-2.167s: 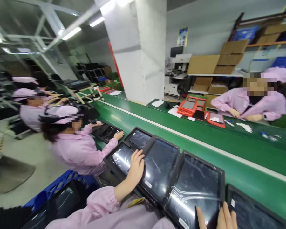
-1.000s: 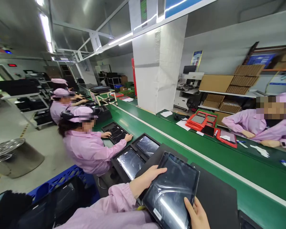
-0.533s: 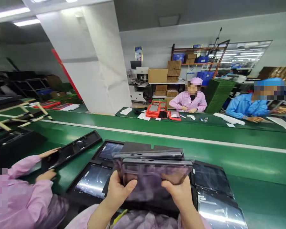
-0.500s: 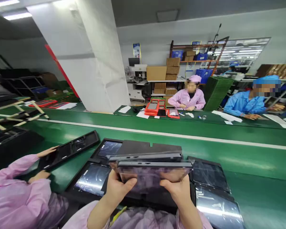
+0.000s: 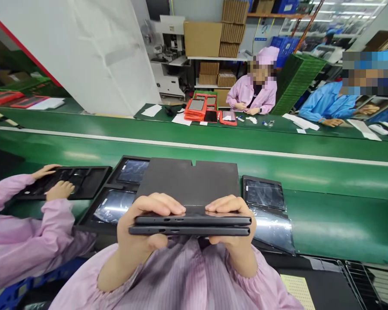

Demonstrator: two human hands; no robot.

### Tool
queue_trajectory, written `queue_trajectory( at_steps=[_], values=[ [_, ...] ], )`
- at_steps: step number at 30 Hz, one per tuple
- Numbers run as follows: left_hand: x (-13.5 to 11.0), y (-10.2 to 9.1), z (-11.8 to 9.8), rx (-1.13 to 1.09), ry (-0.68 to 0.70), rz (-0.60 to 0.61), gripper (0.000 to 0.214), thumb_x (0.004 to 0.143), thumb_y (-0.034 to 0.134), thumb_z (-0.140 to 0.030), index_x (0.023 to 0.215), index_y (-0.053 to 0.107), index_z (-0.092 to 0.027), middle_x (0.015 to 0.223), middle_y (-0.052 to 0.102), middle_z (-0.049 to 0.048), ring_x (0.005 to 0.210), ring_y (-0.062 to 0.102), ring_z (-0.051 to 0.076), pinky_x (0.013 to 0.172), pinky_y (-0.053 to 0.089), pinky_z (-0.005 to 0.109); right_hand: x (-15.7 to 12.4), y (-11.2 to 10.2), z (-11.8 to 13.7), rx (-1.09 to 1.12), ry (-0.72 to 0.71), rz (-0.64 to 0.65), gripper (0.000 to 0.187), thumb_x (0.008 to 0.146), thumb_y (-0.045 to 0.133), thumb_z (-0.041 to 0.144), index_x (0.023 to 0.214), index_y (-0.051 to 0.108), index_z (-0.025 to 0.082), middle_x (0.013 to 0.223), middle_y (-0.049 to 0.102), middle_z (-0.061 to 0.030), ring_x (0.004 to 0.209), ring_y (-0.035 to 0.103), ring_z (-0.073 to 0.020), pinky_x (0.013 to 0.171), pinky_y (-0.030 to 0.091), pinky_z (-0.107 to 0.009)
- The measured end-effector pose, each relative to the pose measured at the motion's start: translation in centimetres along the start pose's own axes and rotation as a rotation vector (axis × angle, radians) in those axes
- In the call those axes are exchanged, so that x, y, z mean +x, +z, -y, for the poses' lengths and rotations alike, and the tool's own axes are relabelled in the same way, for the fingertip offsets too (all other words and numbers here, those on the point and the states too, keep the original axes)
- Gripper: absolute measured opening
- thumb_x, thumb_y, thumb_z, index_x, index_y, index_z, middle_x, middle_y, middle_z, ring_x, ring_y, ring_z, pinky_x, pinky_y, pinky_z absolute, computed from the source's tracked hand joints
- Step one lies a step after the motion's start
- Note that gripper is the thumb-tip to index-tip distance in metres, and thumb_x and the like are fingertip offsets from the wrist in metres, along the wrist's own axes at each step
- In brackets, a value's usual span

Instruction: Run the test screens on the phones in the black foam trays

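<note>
Two dark tablets (image 5: 190, 225) lie stacked flat, edge-on to me, above my lap. My left hand (image 5: 142, 234) grips their left end, fingers curled over the top and thumb underneath. Their right end is held the same way by my right hand (image 5: 233, 230). Beyond the stack a black flat tray (image 5: 189, 183) rests on the green belt (image 5: 326, 181). Film-covered tablets in black trays lie at its left (image 5: 113, 206) and right (image 5: 263, 193).
A co-worker's hands (image 5: 53, 183) at the left rest on a black moulded tray (image 5: 67, 181). Across the belt sit a person in pink (image 5: 254, 90) with red trays (image 5: 202, 110) and a person in blue (image 5: 330, 105). Cardboard boxes (image 5: 202, 38) stand behind.
The tablet I lifted off the belt has been brought onto a second one. The pair has tipped from tilted toward me to flat and edge-on, and my view has dropped lower.
</note>
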State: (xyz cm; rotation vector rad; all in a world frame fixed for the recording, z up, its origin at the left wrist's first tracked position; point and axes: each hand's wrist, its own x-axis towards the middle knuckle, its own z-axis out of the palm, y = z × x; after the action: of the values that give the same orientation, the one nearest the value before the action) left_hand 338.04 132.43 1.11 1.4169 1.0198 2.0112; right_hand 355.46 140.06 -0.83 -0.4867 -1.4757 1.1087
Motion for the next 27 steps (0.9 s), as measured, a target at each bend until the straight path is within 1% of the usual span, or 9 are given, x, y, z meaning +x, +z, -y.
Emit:
queue_trajectory(
  at_steps=[4,8,12,16,18,21,22,24,27],
  values=[
    [0.4,0.2,0.2,0.007,-0.021,-0.041,0.029,0.085,0.088,-0.043,0.094,0.072,-0.021,0.084,0.079,-0.0018,0.078,0.078,0.015,0.074,0.067,0.024,0.5,0.2,0.0,-0.020,0.024,-0.017,0.049,0.068,0.093,0.066,0.085,0.071,0.026,0.078,0.078,0.0005,0.067,0.076,-0.0189,0.060,0.061,-0.029],
    [1.1,0.4,0.4,0.032,-0.061,-0.118,0.034,0.080,0.090,-0.049,0.092,0.074,-0.022,0.083,0.079,-0.0027,0.076,0.077,0.016,0.074,0.067,0.025,1.6,0.4,-0.2,-0.064,0.066,-0.053,0.053,0.068,0.090,0.071,0.078,0.069,0.024,0.074,0.075,-0.0004,0.062,0.071,-0.0180,0.055,0.055,-0.031],
    [1.8,0.5,0.6,0.059,-0.104,-0.195,0.037,0.075,0.093,-0.052,0.087,0.075,-0.022,0.079,0.079,-0.0011,0.072,0.076,0.017,0.069,0.066,0.025,2.6,0.5,-0.1,-0.108,0.100,-0.073,0.058,0.064,0.090,0.075,0.072,0.065,0.023,0.066,0.067,0.0031,0.055,0.060,-0.0140,0.050,0.047,-0.029],
    [1.8,0.3,1.0,0.052,-0.125,-0.214,0.040,0.072,0.094,-0.055,0.086,0.075,-0.022,0.079,0.080,-0.0004,0.072,0.077,0.017,0.067,0.066,0.023,2.8,0.4,0.2,-0.125,0.110,-0.063,0.057,0.069,0.089,0.073,0.074,0.063,0.023,0.067,0.064,0.0042,0.058,0.057,-0.0133,0.052,0.045,-0.028],
    [1.5,-0.1,1.1,0.033,-0.183,-0.202,0.042,0.072,0.094,-0.057,0.090,0.077,-0.023,0.083,0.082,0.0006,0.076,0.080,0.018,0.069,0.067,0.023,2.8,0.3,0.2,-0.117,0.099,-0.038,0.053,0.072,0.090,0.069,0.078,0.064,0.023,0.070,0.065,0.0039,0.061,0.059,-0.0134,0.055,0.047,-0.028],
    [1.0,-0.6,0.9,0.003,-0.280,-0.147,0.045,0.072,0.093,-0.059,0.096,0.079,-0.024,0.090,0.085,0.0029,0.082,0.083,0.023,0.073,0.070,0.027,2.4,0.2,0.3,-0.081,0.074,0.045,0.045,0.079,0.088,0.063,0.084,0.066,0.024,0.078,0.072,0.0017,0.069,0.069,-0.0163,0.062,0.054,-0.030],
    [0.9,-0.7,0.8,-0.013,-0.280,-0.119,0.042,0.073,0.093,-0.058,0.095,0.080,-0.025,0.090,0.085,0.0028,0.081,0.083,0.024,0.073,0.071,0.029,2.1,0.2,0.4,-0.063,0.065,0.077,0.043,0.082,0.087,0.061,0.086,0.066,0.024,0.081,0.074,0.0010,0.071,0.072,-0.0175,0.064,0.056,-0.031],
    [0.7,-0.9,0.4,-0.049,-0.236,-0.059,0.032,0.077,0.092,-0.053,0.092,0.081,-0.027,0.086,0.085,0.0018,0.078,0.083,0.025,0.071,0.072,0.032,1.6,0.1,0.5,-0.023,0.044,0.130,0.038,0.086,0.085,0.058,0.090,0.066,0.025,0.086,0.077,-0.0001,0.077,0.076,-0.0195,0.068,0.061,-0.034],
    [0.4,-0.9,-0.1,-0.080,-0.165,0.016,0.024,0.081,0.090,-0.045,0.098,0.082,-0.030,0.087,0.085,0.0006,0.078,0.083,0.023,0.074,0.072,0.032,0.9,-0.1,0.9,0.004,0.009,0.165,0.036,0.087,0.084,0.054,0.098,0.067,0.025,0.090,0.078,-0.0015,0.084,0.079,-0.0209,0.072,0.064,-0.035]
  ],
)
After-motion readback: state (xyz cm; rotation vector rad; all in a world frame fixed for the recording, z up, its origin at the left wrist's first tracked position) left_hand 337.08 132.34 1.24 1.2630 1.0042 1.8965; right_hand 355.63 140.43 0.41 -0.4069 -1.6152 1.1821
